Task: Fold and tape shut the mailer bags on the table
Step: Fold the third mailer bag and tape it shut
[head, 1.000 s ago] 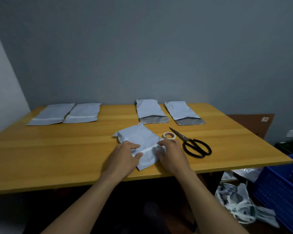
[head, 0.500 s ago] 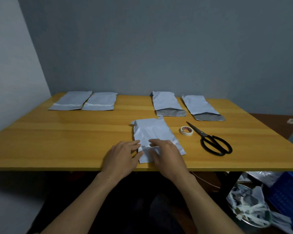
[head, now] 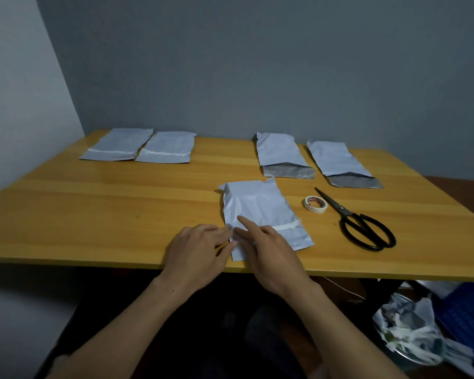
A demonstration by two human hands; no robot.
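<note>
since half a second back my right hand (head: 266, 247) has slid left along the tape strip (head: 288, 227), baring the strip's right end, and its forefinger now lies straight out on the mailer bag (head: 257, 206). its other fingers are loosely bent and rest on the bag, gripping nothing. my left hand (head: 200, 250) has barely shifted: it lies relaxed and nearly flat, fingertips touching the bag's left side, holding nothing.

the bag lies flat close to the near edge of the table (head: 107, 214), a little right of the middle. just beside its right side sits the tape roll (head: 315, 204), with the scissors (head: 361, 225) next to it, blades aimed at the far edge. along the far edge, two sealed bags (head: 118, 144) (head: 166, 147) lie side by side toward the left corner. two open bags (head: 281, 157) (head: 337, 162) lie toward the right.

the bag is pale, glossy, crinkled plastic and the strip across it is white. the roll is a small white ring. the scissors have black loop handles and dark blades. the open bags show a dark grey lining at their mouths. the table is smooth yellow wood grain. below its near right corner stand a blue crate (head: 465, 310) and crumpled scraps (head: 405, 329).
</note>
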